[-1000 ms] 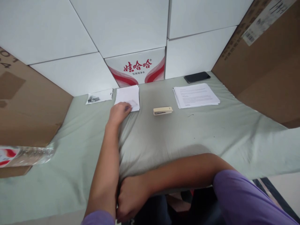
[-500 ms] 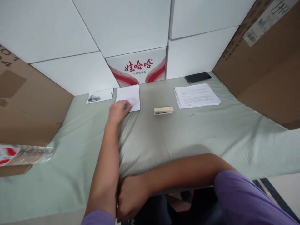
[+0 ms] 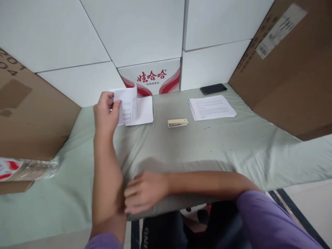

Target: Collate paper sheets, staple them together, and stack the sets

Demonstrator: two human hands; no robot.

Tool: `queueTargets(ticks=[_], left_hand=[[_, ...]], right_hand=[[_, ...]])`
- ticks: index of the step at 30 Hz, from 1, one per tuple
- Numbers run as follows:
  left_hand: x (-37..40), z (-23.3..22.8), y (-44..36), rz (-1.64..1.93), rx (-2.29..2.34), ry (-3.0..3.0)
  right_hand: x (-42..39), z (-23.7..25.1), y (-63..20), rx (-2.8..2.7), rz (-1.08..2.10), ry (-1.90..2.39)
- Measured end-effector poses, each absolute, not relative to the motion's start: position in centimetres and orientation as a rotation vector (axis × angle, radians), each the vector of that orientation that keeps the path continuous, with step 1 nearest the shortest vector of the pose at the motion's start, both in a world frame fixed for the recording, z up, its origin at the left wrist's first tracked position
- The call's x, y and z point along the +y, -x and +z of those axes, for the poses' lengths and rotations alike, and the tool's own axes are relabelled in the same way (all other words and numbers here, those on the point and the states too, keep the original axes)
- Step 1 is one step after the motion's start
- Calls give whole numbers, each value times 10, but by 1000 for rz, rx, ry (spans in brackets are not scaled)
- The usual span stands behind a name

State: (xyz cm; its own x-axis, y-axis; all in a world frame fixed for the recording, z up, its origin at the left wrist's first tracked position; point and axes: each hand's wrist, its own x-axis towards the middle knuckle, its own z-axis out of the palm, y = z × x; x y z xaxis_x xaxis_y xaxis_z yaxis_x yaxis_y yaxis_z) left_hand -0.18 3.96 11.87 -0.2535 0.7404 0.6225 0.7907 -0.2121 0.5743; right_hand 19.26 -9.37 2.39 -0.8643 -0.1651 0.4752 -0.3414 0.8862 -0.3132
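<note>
On my worktop [image 3: 233, 145], the stapler [image 3: 177, 122] lies between the small papers [image 3: 141, 110] leftward and the sheet stack [image 3: 212, 107] rightward; the phone [image 3: 213, 89] sits behind that stack.

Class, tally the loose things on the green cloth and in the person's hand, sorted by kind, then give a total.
Paper sheets or stacks: 3 (held sheet, sheet on the cloth, printed stack)
Staplers: 1
Phones: 1
Plastic bottles: 1
Total: 6

green-cloth table [image 3: 233, 148]: stapler [image 3: 177, 122], paper stack [image 3: 212, 107], phone [image 3: 213, 89].
</note>
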Motion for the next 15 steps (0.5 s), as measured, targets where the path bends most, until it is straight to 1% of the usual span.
queueTargets(ticks=[4, 6, 7, 9, 11, 12, 13, 15], left_hand=[[21, 138, -22, -2065, -1712, 2366], [10, 146, -34, -2165, -1646, 2540], [6, 149, -40, -2161, -1647, 2597], [2, 150, -52, -2116, -1690, 2633], [4, 143, -62, -2094, -1738, 2570], [7, 135, -68, -2108, -1755, 2512], [9, 125, -73, -2138, -1763, 2457], [13, 99, -82, -2248, -1804, 2324]], right_hand=[[-32, 44, -246, -1979, 757, 432], [-2, 49, -282, -1634, 832, 804], [11, 49, -300, -1493, 900, 909], [28, 46, -332, -1366, 1156, 912], [33, 40, -354, -1398, 1465, 816], [33, 37, -360, -1416, 1566, 784], [32, 34, -365, -1419, 1613, 779], [29, 30, -368, -1368, 1570, 814]])
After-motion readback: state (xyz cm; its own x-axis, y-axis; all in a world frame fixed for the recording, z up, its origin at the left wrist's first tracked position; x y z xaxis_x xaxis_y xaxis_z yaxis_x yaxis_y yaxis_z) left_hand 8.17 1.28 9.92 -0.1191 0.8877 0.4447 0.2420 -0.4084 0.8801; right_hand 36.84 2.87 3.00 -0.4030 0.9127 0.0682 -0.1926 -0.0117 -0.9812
